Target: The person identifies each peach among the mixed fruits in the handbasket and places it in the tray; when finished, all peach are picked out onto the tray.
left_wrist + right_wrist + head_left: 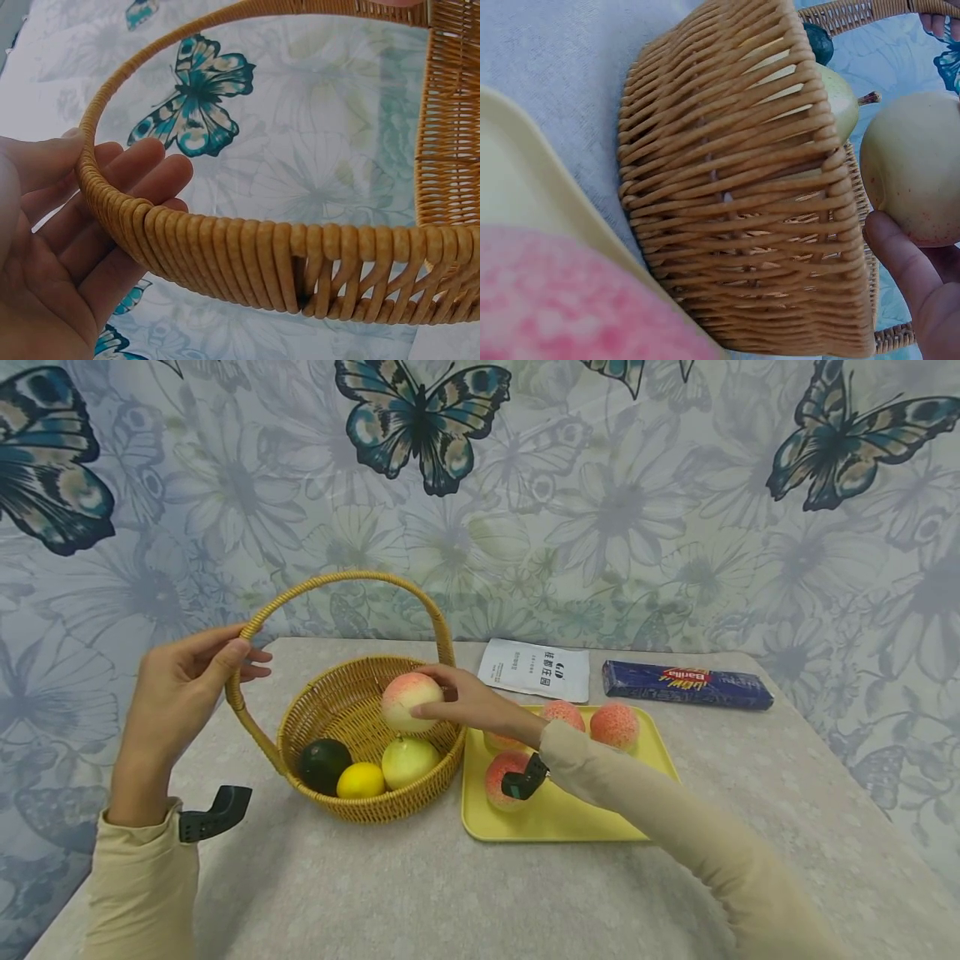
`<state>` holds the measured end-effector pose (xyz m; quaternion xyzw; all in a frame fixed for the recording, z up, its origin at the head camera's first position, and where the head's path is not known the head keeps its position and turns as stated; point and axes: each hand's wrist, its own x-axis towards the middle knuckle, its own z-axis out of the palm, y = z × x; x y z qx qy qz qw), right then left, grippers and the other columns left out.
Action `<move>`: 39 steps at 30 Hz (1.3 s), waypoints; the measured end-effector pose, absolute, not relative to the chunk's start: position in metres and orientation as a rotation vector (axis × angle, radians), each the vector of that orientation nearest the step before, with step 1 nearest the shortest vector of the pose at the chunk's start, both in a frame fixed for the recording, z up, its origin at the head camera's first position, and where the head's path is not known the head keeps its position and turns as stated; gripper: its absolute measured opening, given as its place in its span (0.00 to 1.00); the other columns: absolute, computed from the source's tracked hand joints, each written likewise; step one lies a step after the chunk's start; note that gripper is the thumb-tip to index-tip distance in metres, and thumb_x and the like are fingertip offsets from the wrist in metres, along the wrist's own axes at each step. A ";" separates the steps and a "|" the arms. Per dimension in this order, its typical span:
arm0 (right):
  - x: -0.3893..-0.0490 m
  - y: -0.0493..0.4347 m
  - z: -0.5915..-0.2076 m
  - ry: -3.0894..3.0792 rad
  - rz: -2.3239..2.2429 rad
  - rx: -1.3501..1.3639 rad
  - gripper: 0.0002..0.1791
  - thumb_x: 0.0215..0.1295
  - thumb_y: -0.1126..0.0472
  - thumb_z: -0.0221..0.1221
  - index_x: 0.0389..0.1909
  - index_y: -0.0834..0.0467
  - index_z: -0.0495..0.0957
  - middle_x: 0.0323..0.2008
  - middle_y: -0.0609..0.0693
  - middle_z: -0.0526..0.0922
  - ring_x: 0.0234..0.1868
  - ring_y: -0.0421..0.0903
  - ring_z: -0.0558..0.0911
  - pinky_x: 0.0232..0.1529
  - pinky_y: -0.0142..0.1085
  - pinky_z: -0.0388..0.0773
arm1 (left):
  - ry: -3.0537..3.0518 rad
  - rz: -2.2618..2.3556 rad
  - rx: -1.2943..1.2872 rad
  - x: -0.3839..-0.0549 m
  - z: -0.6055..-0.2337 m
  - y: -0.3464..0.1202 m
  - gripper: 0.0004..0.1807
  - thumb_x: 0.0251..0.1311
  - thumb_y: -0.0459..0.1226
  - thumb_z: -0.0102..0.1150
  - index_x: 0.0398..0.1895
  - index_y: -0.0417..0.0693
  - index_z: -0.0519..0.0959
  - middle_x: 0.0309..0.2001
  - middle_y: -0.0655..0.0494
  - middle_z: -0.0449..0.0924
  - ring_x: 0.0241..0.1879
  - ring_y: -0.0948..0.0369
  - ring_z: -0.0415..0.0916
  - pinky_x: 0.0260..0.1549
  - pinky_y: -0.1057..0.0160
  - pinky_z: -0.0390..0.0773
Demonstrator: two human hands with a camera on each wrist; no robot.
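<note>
My left hand (183, 689) pinches the wrapped handle (345, 578) of a woven basket (300, 710) between thumb and fingers, on its left side. Over the basket's right half, my right hand (472, 700) holds a pink and cream peach (405, 703); the right wrist view shows its pale side (915, 169) with the thumb against it. Inside the basket lie a dark green avocado (324, 766), a yellow lemon (361, 781) and a pale green, round fruit with a stem (408, 762).
Right of the basket, a yellow tray (570, 825) carries several peaches (614, 726), partly hidden by my right forearm. Behind it lie a white printed packet (534, 670) and a blue Barilla pack (686, 685). A butterfly-patterned backdrop (600, 527) rises behind the table.
</note>
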<state>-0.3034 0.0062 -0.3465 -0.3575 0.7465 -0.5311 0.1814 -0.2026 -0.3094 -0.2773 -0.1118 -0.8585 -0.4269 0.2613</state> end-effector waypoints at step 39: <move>-0.291 0.086 -0.353 2.196 -1.563 -0.923 0.32 0.62 0.55 0.62 0.66 0.49 0.64 0.57 0.50 0.75 0.58 0.49 0.77 0.55 0.42 0.76 | -2.318 -1.155 -0.299 -0.203 -0.278 -0.309 0.20 0.69 0.36 0.52 0.60 0.37 0.74 0.35 0.73 0.82 0.32 0.74 0.82 0.32 0.79 0.77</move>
